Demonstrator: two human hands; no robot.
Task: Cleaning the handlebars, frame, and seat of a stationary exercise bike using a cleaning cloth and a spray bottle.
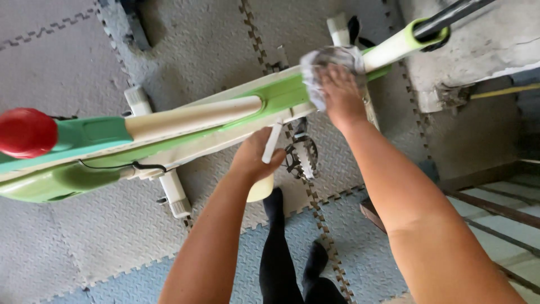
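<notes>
Looking down from your head, you see a green and cream exercise bike frame (225, 121) running from the left edge to the upper right of the frame. Your right hand (337, 93) presses a crumpled grey-white cloth (326, 62) flat against the frame, upper centre, fingers spread over it. The cloth looks soft and light, likely to bunch and slide on the smooth painted surface, so a full-palm hold suits it. Your left hand (256, 157), at centre, is wrapped around a pale spray bottle (264, 183), its white nozzle (271, 143) poking above your fingers; the bottle seems light, rigid plastic, best gripped round the neck. A red knob (25, 132) sits at the far left. Grey interlocking floor mats (73, 67) lie beneath, and your black-clad legs (281, 253) show at bottom centre.
</notes>
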